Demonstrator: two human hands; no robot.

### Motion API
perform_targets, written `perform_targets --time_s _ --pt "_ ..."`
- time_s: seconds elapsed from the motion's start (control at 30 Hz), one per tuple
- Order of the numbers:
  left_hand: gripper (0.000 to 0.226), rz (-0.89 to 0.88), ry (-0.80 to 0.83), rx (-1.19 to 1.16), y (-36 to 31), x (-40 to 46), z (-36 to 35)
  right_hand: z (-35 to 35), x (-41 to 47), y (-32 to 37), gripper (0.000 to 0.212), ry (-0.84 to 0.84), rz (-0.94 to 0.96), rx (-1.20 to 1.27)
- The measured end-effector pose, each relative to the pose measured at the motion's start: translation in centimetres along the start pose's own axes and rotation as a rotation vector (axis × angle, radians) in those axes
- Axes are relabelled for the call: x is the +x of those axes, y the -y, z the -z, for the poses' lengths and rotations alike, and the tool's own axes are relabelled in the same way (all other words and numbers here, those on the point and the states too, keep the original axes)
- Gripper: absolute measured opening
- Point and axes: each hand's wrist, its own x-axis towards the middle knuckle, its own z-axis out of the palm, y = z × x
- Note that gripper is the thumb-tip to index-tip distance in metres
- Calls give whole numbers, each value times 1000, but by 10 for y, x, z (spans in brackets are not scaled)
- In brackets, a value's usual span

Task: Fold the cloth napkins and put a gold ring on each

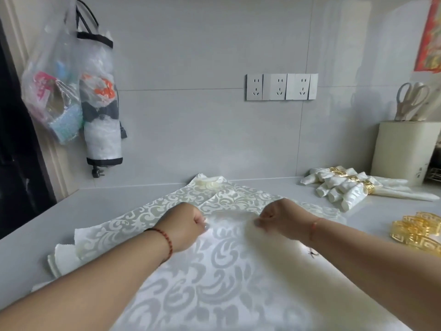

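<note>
We are leaning over a white patterned napkin (214,271) that is lying spread on the grey tabletop (95,211), right under our forearms. Our left hand (183,225) and right hand (279,218) are resting on it side by side, each grip curled closed and pinching a bit of the cloth, with a small gap between them. More unfolded napkins (133,223) are lying beneath it, their edges showing to the left and beyond. To the right, loose gold rings (420,230) are sitting in a cluster near our right forearm. Farther back on the right, rolled napkins (346,187) already wearing gold bands are lying together near the wall.
</note>
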Motion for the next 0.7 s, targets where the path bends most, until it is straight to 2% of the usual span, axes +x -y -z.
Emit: perform_targets --time_s 0.13,0.2,0.27,0.37,0.57,0.7 --pt "12 118 58 66 10 66 -21 -14 64 -6 38 44 -33 -291" --pt "31 184 36 70 18 102 -32 -22 97 -14 36 47 -59 -346" --pt "38 250 30 75 27 128 -40 -29 117 -19 34 63 -98 -391" --pt "30 292 47 96 38 162 -52 -40 145 -28 34 58 -144 -401" --pt "31 299 53 174 45 198 -63 -47 178 -40 27 -35 -184 -330" --pt "33 304 61 216 46 208 -65 -48 189 -44 28 -26 -195 -342"
